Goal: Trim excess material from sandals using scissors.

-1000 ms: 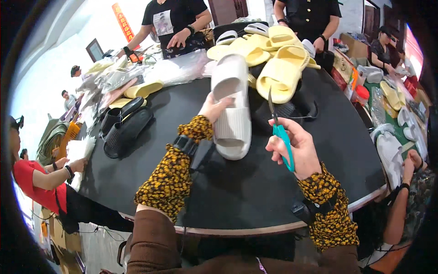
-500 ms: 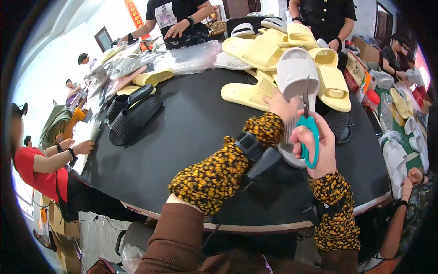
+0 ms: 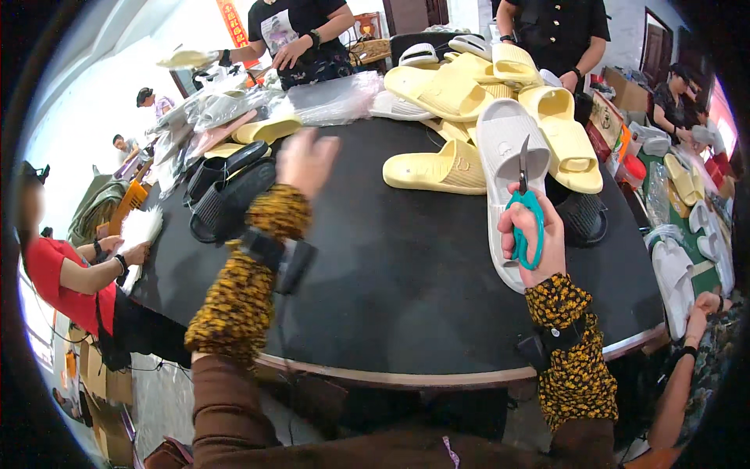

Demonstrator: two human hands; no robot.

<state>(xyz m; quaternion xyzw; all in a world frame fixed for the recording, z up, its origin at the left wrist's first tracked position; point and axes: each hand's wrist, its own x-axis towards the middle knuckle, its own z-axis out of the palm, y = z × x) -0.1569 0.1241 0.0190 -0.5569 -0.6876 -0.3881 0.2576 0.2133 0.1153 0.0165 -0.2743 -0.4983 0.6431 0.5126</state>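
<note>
My right hand (image 3: 543,242) is closed around scissors (image 3: 529,219) with teal handles. Their dark blades point away from me, over a light grey slide slipper (image 3: 508,129) that lies lengthwise beneath them. Off to the left, my left hand (image 3: 308,164) is above the table, smeared by motion, with its fingers apart and nothing visible in it. Nearest to it is a pair of black slippers (image 3: 234,199). A yellow slipper (image 3: 433,168) rests left of the grey one, and another black slipper (image 3: 582,215) sits partly hidden to the right.
A heap of yellow and grey slippers (image 3: 445,86) stands at the far side of the black table (image 3: 391,305). Clear plastic bags (image 3: 332,98) and bagged slippers lie at the far left. Two people stand across; a person in red (image 3: 70,281) handles white sheets at left.
My left hand has let go of the grey slipper and swung left toward the black slippers. My right hand still holds the scissors, slightly lower. The person across has raised a pale slipper.
</note>
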